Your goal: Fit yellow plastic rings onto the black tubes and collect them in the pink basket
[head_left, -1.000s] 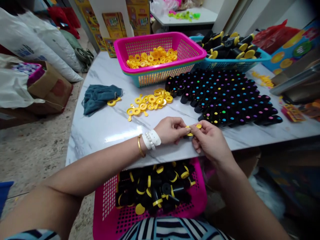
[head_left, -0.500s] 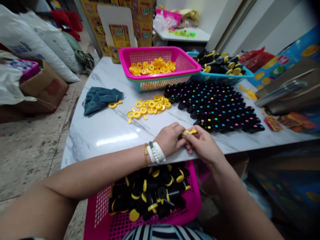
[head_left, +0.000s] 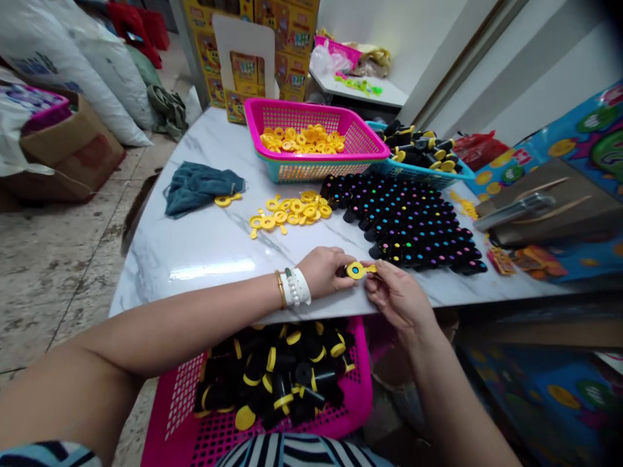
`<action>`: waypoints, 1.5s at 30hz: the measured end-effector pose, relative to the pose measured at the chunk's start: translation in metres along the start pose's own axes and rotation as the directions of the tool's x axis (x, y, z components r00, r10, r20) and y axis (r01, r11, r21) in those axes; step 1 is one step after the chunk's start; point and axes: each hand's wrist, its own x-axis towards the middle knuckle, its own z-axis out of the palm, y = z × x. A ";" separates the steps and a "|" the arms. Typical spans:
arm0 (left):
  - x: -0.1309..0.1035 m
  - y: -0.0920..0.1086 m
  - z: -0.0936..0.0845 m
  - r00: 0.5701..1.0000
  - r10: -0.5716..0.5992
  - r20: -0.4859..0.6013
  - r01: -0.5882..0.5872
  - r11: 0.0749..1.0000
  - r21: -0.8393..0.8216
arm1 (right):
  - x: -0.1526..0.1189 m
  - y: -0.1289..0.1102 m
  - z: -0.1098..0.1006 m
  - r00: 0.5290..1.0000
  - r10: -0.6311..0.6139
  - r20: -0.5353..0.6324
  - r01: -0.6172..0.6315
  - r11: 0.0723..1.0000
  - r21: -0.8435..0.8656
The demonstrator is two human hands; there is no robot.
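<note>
My left hand (head_left: pixel 325 272) is closed on a mostly hidden black piece above the table's front edge. Over that piece lies the ring of a yellow ring piece (head_left: pixel 355 270), a blue dot showing in its middle. My right hand (head_left: pixel 399 295) pinches the tab of the same yellow piece between thumb and fingers. Loose yellow ring pieces (head_left: pixel 292 213) lie on the marble table (head_left: pixel 160 279) behind my hands. To their right, black cylinders (head_left: pixel 409 217) with coloured dots stand in tight rows. Black and yellow assembled pieces (head_left: pixel 282 383) fill a pink basket (head_left: pixel 360 389) below the table edge.
At the back stands a pink basket (head_left: pixel 374 144) of yellow pieces, beside a blue basket (head_left: pixel 438 174) of black and yellow ones. A dark cloth (head_left: pixel 199 187) lies at the left. A paper bag with a metal bar on it (head_left: pixel 516 211) is at the right.
The yellow piece now shows its ring flat over the black piece, its tab pointing right. My right hand has shifted slightly down and away from my left. The whole view has tilted a little.
</note>
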 end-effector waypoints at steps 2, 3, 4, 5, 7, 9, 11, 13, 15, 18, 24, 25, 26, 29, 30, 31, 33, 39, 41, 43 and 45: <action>0.004 -0.003 0.000 0.999 0.001 0.053 0.001 0.999 -0.041 | 0.005 -0.005 0.000 0.994 0.084 0.077 -0.079 0.994 -0.069; 0.007 -0.005 0.000 0.997 -0.004 0.078 0.008 0.998 -0.059 | 0.007 -0.006 0.002 0.988 0.114 0.109 -0.102 0.989 -0.106; 0.009 -0.006 0.000 0.995 -0.019 0.096 0.026 0.997 -0.069 | 0.009 -0.007 0.003 0.983 0.129 0.133 -0.111 0.984 -0.139; 0.010 -0.007 0.001 0.993 -0.043 0.107 0.051 0.997 -0.065 | 0.011 -0.007 0.005 0.981 0.126 0.144 -0.103 0.982 -0.161; 0.011 -0.006 0.002 0.989 -0.107 0.107 0.109 0.994 -0.013 | 0.013 -0.006 0.007 0.983 0.102 0.154 -0.072 0.979 -0.190; 0.009 -0.003 0.003 0.984 -0.154 0.094 0.148 0.986 0.073 | 0.012 -0.005 0.006 0.982 0.109 0.157 -0.074 0.974 -0.214; 0.006 0.001 0.002 0.982 -0.172 0.076 0.158 0.975 0.156 | 0.010 -0.008 0.004 0.971 0.173 0.168 -0.131 0.964 -0.233; 0.004 0.002 0.002 0.982 -0.176 0.063 0.160 0.967 0.200 | 0.008 -0.012 0.001 0.948 0.244 0.201 -0.193 0.950 -0.245; 0.003 0.002 0.001 0.982 -0.178 0.057 0.164 0.966 0.201 | 0.007 -0.016 0.000 0.932 0.274 0.237 -0.212 0.944 -0.254; 0.003 0.000 0.002 0.983 -0.172 0.057 0.159 0.969 0.190 | 0.008 -0.016 0.002 0.940 0.248 0.234 -0.174 0.939 -0.296; 0.006 0.007 0.002 0.973 -0.208 0.097 0.179 0.953 0.245 | 0.006 -0.014 0.010 0.972 0.143 0.188 -0.074 0.940 -0.332; 0.004 0.011 -0.001 0.973 -0.202 0.115 0.168 0.952 0.254 | 0.001 -0.015 0.011 0.967 0.147 0.209 -0.074 0.944 -0.321; 0.002 0.014 -0.006 0.972 -0.187 0.143 0.146 0.954 0.261 | -0.005 -0.014 0.011 0.961 0.146 0.234 -0.070 0.950 -0.305; -0.012 0.019 -0.031 0.968 -0.131 0.216 0.068 0.959 0.276 | -0.032 -0.001 0.010 0.920 0.186 0.346 -0.112 0.968 -0.224; -0.019 0.017 -0.041 0.973 -0.137 0.184 0.075 0.949 0.306 | -0.044 0.008 0.009 0.901 0.210 0.381 -0.134 0.967 -0.216; -0.027 0.014 -0.052 0.980 -0.164 0.109 0.115 0.926 0.360 | -0.055 0.017 0.009 0.884 0.227 0.409 -0.143 0.964 -0.226; -0.044 0.000 -0.074 0.962 -0.246 -0.120 0.272 0.811 0.518 | -0.074 0.036 0.011 0.884 0.224 0.410 -0.126 0.960 -0.251; -0.075 -0.043 -0.093 0.893 -0.345 -0.289 0.443 0.566 0.695 | -0.087 0.054 0.033 0.894 -0.087 0.440 0.334 0.784 -0.523; -0.077 -0.040 -0.081 0.939 -0.241 -0.244 0.342 0.611 0.714 | -0.082 0.048 0.035 0.856 -0.248 0.453 0.492 0.660 -0.567; -0.072 -0.029 -0.062 0.982 -0.113 -0.150 0.187 0.676 0.713 | -0.076 0.041 0.032 0.804 -0.423 0.417 0.593 0.538 -0.599; -0.059 -0.017 -0.043 0.999 0.004 -0.031 0.018 0.748 0.664 | -0.067 0.035 0.026 0.757 -0.550 0.353 0.623 0.444 -0.644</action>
